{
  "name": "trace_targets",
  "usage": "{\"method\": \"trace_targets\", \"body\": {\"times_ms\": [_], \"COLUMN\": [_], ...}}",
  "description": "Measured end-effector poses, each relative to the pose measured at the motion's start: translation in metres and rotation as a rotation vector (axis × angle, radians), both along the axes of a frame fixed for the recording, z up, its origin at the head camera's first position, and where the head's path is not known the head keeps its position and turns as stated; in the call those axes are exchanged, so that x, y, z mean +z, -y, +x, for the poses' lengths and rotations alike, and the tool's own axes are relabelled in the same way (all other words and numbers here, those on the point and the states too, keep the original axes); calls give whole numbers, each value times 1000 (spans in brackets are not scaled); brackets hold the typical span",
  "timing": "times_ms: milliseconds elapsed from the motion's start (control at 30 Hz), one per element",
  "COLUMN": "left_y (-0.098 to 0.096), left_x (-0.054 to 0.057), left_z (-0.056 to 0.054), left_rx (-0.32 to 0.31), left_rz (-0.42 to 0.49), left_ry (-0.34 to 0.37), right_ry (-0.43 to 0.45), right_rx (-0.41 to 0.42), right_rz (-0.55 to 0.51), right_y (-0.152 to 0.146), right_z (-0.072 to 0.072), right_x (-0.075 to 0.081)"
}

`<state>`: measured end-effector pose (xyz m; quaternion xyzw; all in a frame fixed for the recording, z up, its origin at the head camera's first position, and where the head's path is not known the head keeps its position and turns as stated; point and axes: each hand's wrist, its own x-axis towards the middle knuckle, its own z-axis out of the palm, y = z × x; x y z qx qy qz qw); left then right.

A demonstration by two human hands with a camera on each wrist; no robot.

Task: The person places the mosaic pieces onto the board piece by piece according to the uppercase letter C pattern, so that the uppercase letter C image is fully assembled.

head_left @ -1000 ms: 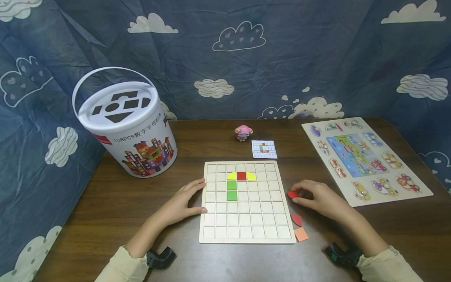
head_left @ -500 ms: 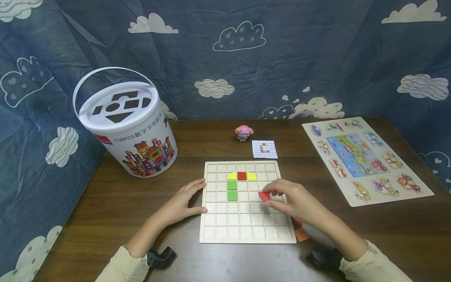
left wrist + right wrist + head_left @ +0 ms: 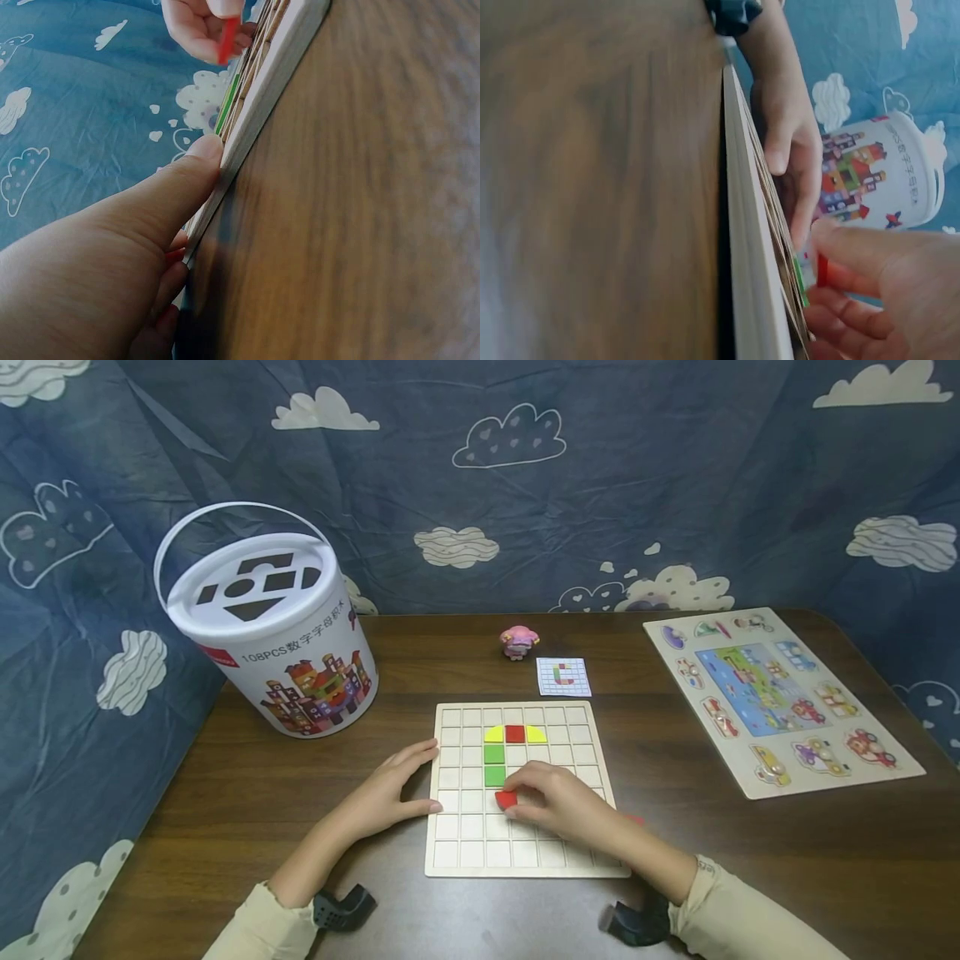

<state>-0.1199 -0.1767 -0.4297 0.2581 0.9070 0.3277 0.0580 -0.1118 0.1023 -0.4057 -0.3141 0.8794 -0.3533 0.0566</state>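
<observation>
The wooden grid board (image 3: 458,854) lies on the table with one red and two green square tiles and two yellow curved-edge tiles set in its cells. My right hand (image 3: 566,803) pinches a red curved-edge tile (image 3: 506,800) between thumb and fingers, over the cell just below the lower green tile (image 3: 494,775). In the right wrist view the red tile (image 3: 822,270) stands on edge between the fingertips. Against the board's left edge rests my left hand (image 3: 381,791), thumb and fingers spread apart. Another red tile (image 3: 635,819) shows partly behind the right forearm.
A small pattern card (image 3: 563,677) and a pink figurine (image 3: 518,642) sit beyond the board. To the left stands a white block bucket (image 3: 292,643) with a raised handle. A picture puzzle board (image 3: 783,702) lies at right. Cloud-patterned cloth hangs behind.
My right hand has carried the red tile leftward from beside the board to over the grid, near the green tiles. The left hand has stayed at the board's left edge.
</observation>
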Motion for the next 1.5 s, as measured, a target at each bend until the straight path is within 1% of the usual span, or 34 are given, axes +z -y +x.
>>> {"method": "trace_targets", "body": {"times_ms": [133, 233, 300, 600, 767, 833, 933, 1067, 1133, 1267, 1400, 1500], "left_y": [0, 0, 0, 0, 0, 0, 0, 0, 0, 1, 1, 1], "left_x": [1, -1, -1, -1, -1, -1, -1, -1, -1, -1, -2, -2], "left_z": [0, 0, 0, 0, 0, 0, 0, 0, 0, 0, 0, 0], "left_rx": [6, 9, 10, 7, 7, 10, 13, 5, 4, 4, 2, 0], "left_rz": [8, 10, 6, -4, -11, -14, -16, -8, -8, -13, -9, -5], "left_ry": [-6, -15, -17, -8, 1, 3, 2, -5, -2, 5, 3, -3], "right_ry": [-68, -123, -144, -185, -201, -189, -119, 19, 57, 31, 10, -15], "right_rx": [0, -16, -28, -53, -84, -81, -53, 9, 36, 68, 31, -6], "right_rz": [31, 51, 64, 54, 68, 77, 91, 40, -3, -51, -34, -12], "right_y": [7, 11, 13, 16, 19, 19, 15, 3, -5, -26, -47, -65], "right_z": [0, 0, 1, 1, 2, 2, 2, 2, 2, 7, 16, 24], "right_x": [-6, -9, -10, -12, -12, -11, -7, 4, 11, 23, 33, 36]}}
